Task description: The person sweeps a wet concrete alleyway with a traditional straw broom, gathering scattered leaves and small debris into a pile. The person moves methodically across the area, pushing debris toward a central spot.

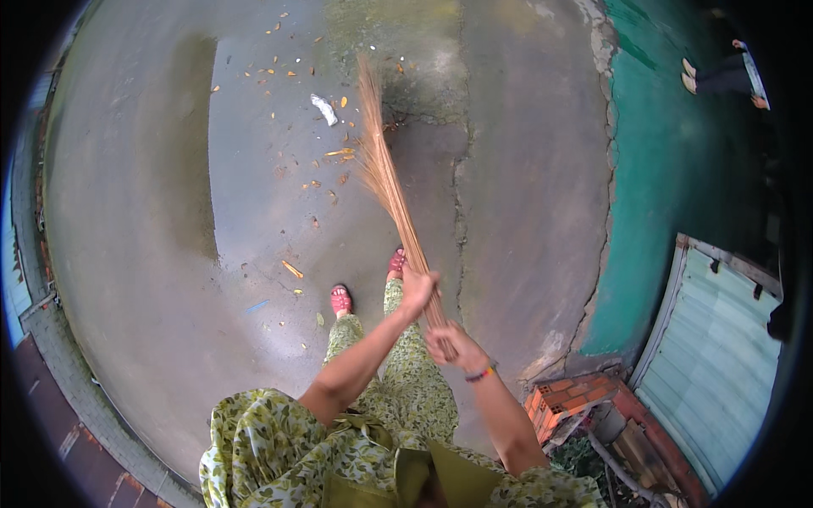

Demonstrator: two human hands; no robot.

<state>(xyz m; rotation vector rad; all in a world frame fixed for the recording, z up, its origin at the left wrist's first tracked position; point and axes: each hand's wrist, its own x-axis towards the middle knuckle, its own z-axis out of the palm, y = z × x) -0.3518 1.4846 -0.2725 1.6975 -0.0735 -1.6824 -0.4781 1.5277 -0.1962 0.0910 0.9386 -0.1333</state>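
Note:
A long broom of thin brown sticks (391, 182) slants away from me, its frayed tip spread over the concrete ground. My left hand (418, 292) is wrapped round the bundle partway down. Closer to my body, my right hand (455, 346) grips the butt end; it is a little blurred, and a coloured bracelet circles that wrist. Left of the bristles lie a crumpled white scrap (323, 110) and scattered yellow-brown leaves (340, 152). A longer dry yellow piece (292, 268) rests nearer my feet, close to a blue strip (257, 306).
My feet in red sandals (340, 299) stand on the concrete. A crack (460, 203) runs lengthwise right of the broom. Farther right is a green-painted surface (648, 169) where another person (732, 76) stands. Stacked bricks (569, 398) and a pale corrugated panel (707, 356) are at the lower right.

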